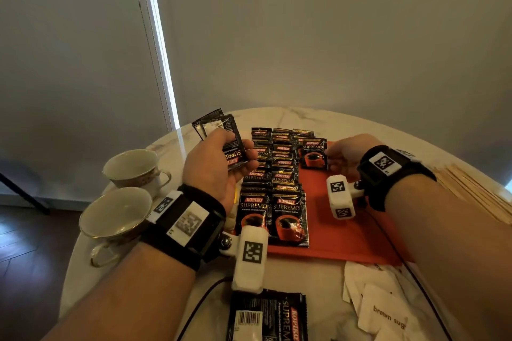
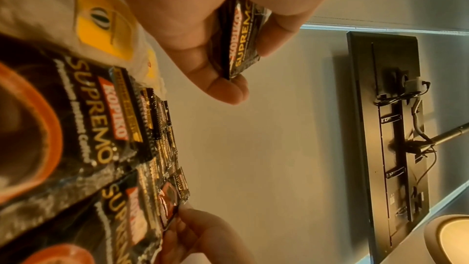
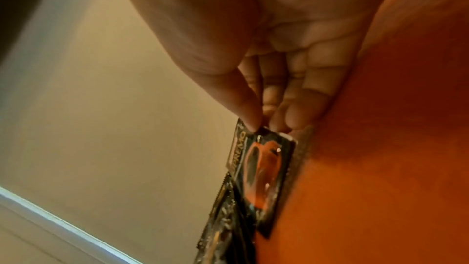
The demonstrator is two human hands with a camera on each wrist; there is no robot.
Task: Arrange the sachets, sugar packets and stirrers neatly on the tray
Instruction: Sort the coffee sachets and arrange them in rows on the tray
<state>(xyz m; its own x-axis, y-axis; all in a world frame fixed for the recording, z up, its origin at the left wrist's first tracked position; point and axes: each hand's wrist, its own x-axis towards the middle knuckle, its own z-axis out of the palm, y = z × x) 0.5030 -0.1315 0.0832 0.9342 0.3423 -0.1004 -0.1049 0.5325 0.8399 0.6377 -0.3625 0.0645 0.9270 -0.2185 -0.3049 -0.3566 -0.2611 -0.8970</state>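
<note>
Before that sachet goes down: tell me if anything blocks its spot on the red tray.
Nothing visible does. The right hand pinches the sachet at the far end of a third row; the red tray nearer the person lies bare.

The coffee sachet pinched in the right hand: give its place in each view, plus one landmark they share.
Head: coffee sachet right of centre, at the far end of the red tray, pinched by the right hand.
Left wrist: the same coffee sachet low, left of centre.
Right wrist: the coffee sachet centre, low, under the fingertips.
Shared landmark: the rows of sachets beside it.
</note>
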